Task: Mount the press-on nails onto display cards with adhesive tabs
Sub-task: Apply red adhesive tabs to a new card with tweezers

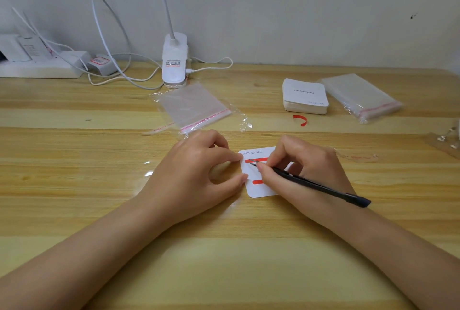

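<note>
1. Forearms come in from six o'clock over the wooden desk and meet just past the middle of the view.

2. The left hand has forefinger and thumb curled so their tips press the left edge of the display card, steadying it flat; it grasps nothing else.

3. The right hand pinches black tweezers like a pen, fingers clenched round the shaft. The tweezers' long axis runs from about four o'clock, where the blunt end sticks out past the wrist, to ten o'clock, where the tips touch the upper red tape strip.

4. The card lies between the hands, near the centre of the view, its right half hidden under the right hand. Its printed top edge faces twelve o'clock, tilted slightly. Both the upper strip and the lower red tape strip run nine to three across it.

5. My judgement: the step in hand is peeling the red liner off the adhesive; no nails are mounted yet. The next move calls for catching the liner's end with the tips and lifting it along the strip while the left fingertips stop the card sliding.

6. Farther off, a curled red liner scrap lies at one o'clock, then a stack of blank cards and a pack of clear bags beside it.

7. An open clear bag lies at eleven o'clock; behind it a white clip lamp, and a power strip at ten o'clock against the wall.
</note>
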